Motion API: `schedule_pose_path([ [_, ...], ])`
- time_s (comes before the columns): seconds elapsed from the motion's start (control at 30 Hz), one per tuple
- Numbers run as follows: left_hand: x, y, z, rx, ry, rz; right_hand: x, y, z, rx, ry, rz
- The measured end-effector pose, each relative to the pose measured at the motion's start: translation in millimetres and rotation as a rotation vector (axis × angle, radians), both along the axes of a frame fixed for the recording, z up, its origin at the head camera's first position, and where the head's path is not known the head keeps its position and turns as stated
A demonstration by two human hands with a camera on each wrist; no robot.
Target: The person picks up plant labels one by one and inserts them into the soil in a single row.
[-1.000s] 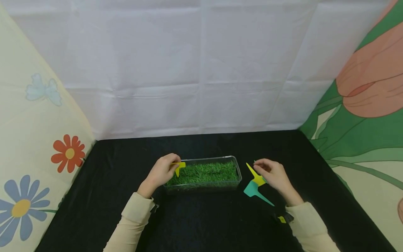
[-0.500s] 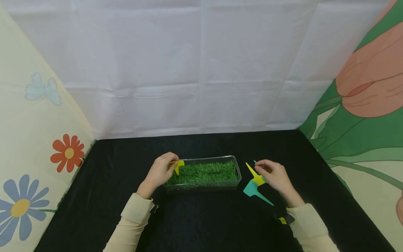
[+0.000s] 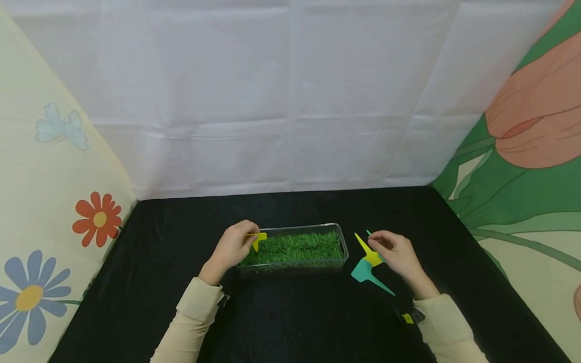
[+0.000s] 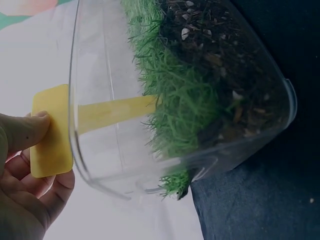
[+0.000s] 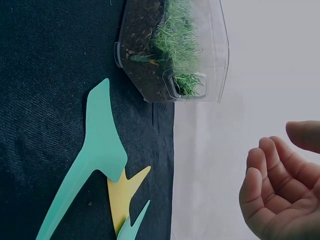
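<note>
My left hand (image 3: 232,246) pinches the wide head of a yellow T-shaped plant label (image 4: 52,132) at the left end of a clear plastic box (image 3: 338,263). In the left wrist view the label's stake points into the green grass (image 4: 175,100), and its tip is hidden there. My right hand (image 3: 396,252) holds nothing. Its fingers are loosely bent, with the thumb apart from them. Beside it on the black cloth lie a teal plant label (image 3: 363,272), a yellow plant label (image 3: 372,258) and another teal plant label (image 5: 134,227), overlapping; the last is partly hidden.
Dark soil (image 4: 215,60) with light bits fills the box below the grass. Black cloth (image 3: 290,317) covers the table. A white sheet (image 3: 290,101) hangs behind, with flower-printed cloths (image 3: 54,212) at the sides.
Almost nothing differs. The left hand shifts very slightly at the yellow label, and the right hand edges a little right beside the labels on the cloth.
</note>
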State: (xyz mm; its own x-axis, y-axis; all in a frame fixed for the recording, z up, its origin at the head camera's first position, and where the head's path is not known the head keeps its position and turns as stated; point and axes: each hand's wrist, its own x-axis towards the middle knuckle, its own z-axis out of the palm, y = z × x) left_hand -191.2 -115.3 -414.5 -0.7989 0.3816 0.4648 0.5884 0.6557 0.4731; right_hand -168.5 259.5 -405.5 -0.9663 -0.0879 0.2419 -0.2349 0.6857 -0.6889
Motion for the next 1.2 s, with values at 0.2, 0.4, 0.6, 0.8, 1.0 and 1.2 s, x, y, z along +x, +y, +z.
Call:
schedule_pose_path([
  [0.2, -0.8, 2.2, -2.2, -0.002, 0.006, 0.008, 1.0, -0.6, -0.2, -0.004, -0.010, -0.004],
  [0.4, -2.2, 2.4, -4.6, -0.006, 0.005, 0.006, 1.2, -0.1, -1.2, 0.001, -0.007, -0.002],
  [0.6, -3.4, 3.0, -2.8, 0.004, 0.003, -0.014, 0.7, -0.2, -2.0, 0.000, -0.003, -0.002],
  [0.8, -1.2, 5.0, 2.4, 0.012, -0.007, -0.030, 0.8, -1.6, -1.0, -0.008, -0.010, -0.005],
  [1.0, 0.3, 5.6, 1.0, -0.021, -0.019, -0.015, 1.3, -0.8, -3.3, 0.008, -0.007, -0.005],
  [1.2, -0.4, 5.2, -3.6, -0.023, -0.010, -0.013, 1.5, -0.1, -5.2, 0.008, -0.005, 0.000],
])
